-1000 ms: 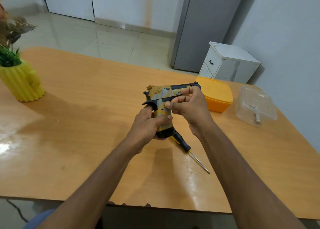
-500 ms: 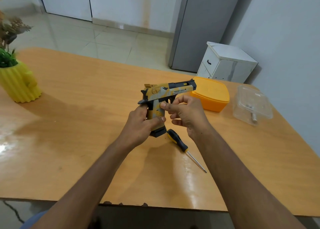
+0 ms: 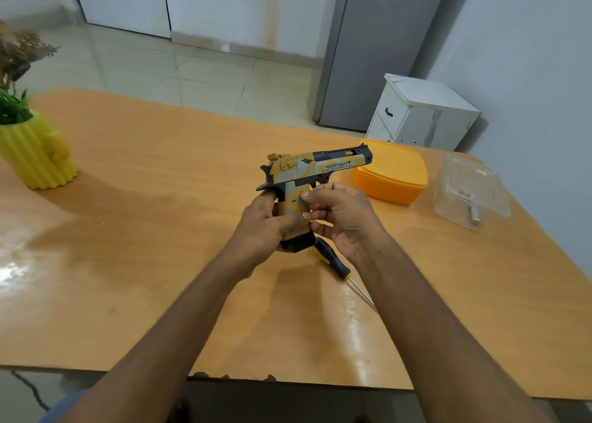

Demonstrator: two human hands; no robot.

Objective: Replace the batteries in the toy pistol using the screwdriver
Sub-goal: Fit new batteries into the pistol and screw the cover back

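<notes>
Fingers of both hands on the toy pistol (image 3: 315, 169), screwdriver (image 3: 331, 259) unused.

My left hand (image 3: 266, 224) grips the grip above the tabletop (image 3: 160, 230); my right hand (image 3: 342, 217) pinches its side panel. Just beneath my right hand lies the screwdriver, shaft running near-right, so I judge that hand should take it.

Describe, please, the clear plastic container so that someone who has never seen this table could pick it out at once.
Start from the wooden table and go to its far right corner, near the wall. Two lidded boxes sit there side by side, past the toy pistol. The clear plastic container is the one nearer the table's right edge: see-through, with small metal items inside, unlike the opaque orange box next to it.
</notes>
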